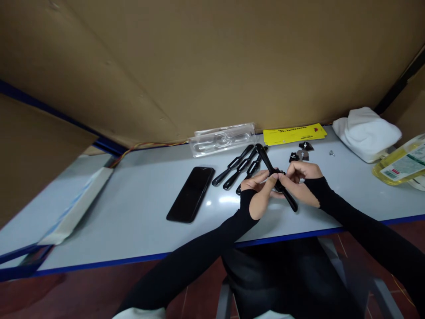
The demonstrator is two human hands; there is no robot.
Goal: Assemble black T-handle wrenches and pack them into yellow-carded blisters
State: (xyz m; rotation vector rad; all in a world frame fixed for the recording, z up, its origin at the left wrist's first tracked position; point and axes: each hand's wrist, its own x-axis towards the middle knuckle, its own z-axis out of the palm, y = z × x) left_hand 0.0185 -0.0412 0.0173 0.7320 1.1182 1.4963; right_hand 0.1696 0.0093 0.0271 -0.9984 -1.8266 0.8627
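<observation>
A black spokeshave body (264,156) with two long handles is held slantwise above the table. My left hand (260,190) is closed around its middle from the left. From the right, my right hand (300,179) pinches at the same middle part, thumb beside the left thumb; any small part between those fingers is hidden. Several more black spokeshave bodies (239,167) lie side by side just left of my hands, one partly covered by the left hand. Beyond the right hand lie dark metal blade parts (303,155) with black fittings and a few small screws (332,153).
A black phone (191,194) lies left of the tools. Along the back are clear plastic packaging (222,139) and yellow printed cards (294,134). A white cloth bundle (367,133) and a bottle of yellow liquid (400,164) stand at the right. Cardboard walls enclose the table.
</observation>
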